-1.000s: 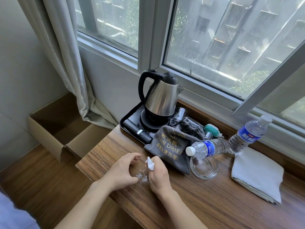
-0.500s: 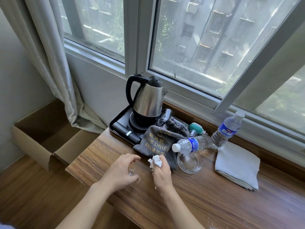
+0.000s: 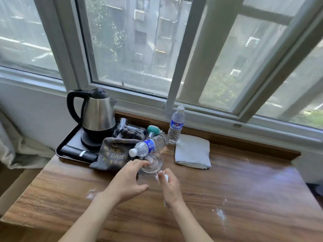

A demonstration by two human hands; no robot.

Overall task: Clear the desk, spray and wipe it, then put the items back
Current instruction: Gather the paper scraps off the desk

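Task barely started, we judge: the long brown wood-grain desk is not cleared yet, no spraying or wiping evident, and white crumbs and smears lie on its near part. Largest item, the steel electric kettle with black handle, sits on its base in the black rectangular tray at the back left, with a black cylinder lying in the tray. Against the tray's front slumps the grey drawstring fabric pouch; we read "DRIER" plus Chinese characters on it. The folded grey-white cloth lies flat to the right, untouched. One clear plastic water bottle with blue label stands upright at the window ledge, a second clear bottle lies tilted over the small clear glass dish; label text too small to read. A teal-capped item sits behind, identity unclear. Left hand hovers beside the dish, fingers apart and loosely curved, holding nothing. Right hand has fingers clamped on a crumpled white tissue scrap. Left to do: nearly everything.
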